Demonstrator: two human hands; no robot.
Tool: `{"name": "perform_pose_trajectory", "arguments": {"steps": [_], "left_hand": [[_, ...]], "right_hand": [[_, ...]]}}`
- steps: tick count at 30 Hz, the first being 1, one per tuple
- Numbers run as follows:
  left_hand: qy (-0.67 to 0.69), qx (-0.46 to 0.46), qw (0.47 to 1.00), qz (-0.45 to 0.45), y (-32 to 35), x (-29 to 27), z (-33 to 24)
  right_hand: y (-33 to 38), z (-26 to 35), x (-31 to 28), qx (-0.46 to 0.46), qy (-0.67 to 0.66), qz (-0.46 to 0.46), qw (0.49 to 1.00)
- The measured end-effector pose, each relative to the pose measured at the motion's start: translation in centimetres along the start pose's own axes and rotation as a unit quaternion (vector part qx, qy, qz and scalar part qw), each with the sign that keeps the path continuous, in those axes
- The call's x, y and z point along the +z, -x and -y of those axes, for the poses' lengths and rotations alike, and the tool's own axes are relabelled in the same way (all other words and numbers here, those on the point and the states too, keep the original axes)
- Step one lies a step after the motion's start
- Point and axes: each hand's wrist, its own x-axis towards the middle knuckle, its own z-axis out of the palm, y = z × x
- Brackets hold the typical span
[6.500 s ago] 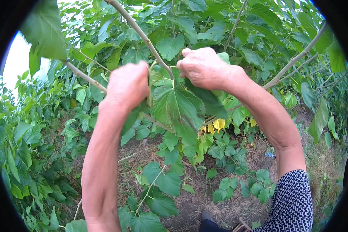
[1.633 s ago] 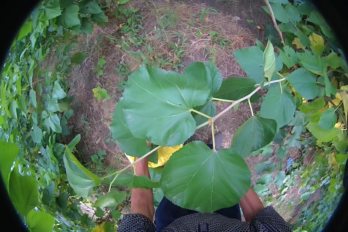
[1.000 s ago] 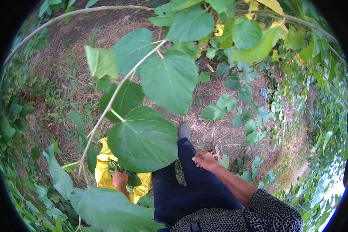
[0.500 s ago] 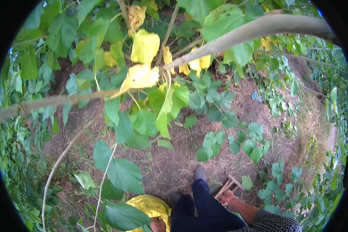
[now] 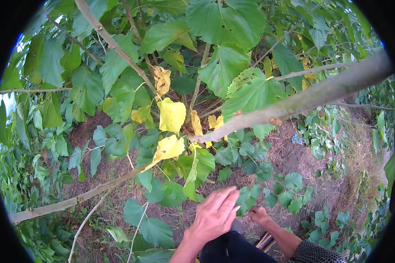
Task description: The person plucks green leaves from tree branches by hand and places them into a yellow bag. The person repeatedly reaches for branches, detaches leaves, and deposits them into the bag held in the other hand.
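My left hand (image 5: pixel 215 213) reaches over my legs just below the yellowing leaves, its fingers stretched out and nothing visible in it. It is nearest a low green leaf cluster (image 5: pixel 246 197). My right hand (image 5: pixel 259 215) is lower and to the right, its fingers curled closed; whatever they might hold is too small to make out. Below the right forearm, partly covered by it, lie thin wooden slats (image 5: pixel 264 242). Yellow leaves (image 5: pixel 172 116) hang on the shrub ahead of my left hand, beside a withered brown leaf (image 5: pixel 162 79).
A thick grey branch (image 5: pixel 294 105) crosses the upper right close to me. Another branch (image 5: pixel 79 199) slants in from the left. Broad green leaves (image 5: pixel 226 22) crowd the far side. Dry, straw-strewn soil (image 5: pixel 285 153) shows between plants, with a small blue thing (image 5: pixel 296 139) on the right.
My left hand has come up from the yellow bag, which is now almost wholly out of view. My right hand has moved off the wooden slats. The view has tilted up.
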Motion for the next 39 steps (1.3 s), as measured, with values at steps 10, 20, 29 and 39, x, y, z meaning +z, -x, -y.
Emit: {"name": "perform_pose_trajectory", "arguments": {"steps": [10, 20, 29, 39], "left_hand": [[-0.136, 0.088, 0.973, -0.167, -14.4, -9.1, 4.5], [-0.017, -0.06, 0.957, -0.282, -16.2, -6.1, -0.7], [0.211, 0.024, 0.912, -0.351, -24.8, -9.6, -12.2], [0.269, 0.193, 0.908, -0.256, -36.8, -16.4, -17.2]], "right_hand": [[3.4, 3.3, 7.8, -0.112, 0.105, 0.112, 0.982], [7.9, 19.8, 0.8, -0.361, 0.162, 0.105, 0.912], [23.5, 48.0, -21.9, -0.793, 0.113, -0.115, 0.588], [36.2, 68.7, -31.5, -0.848, 0.069, -0.482, 0.208]]}}
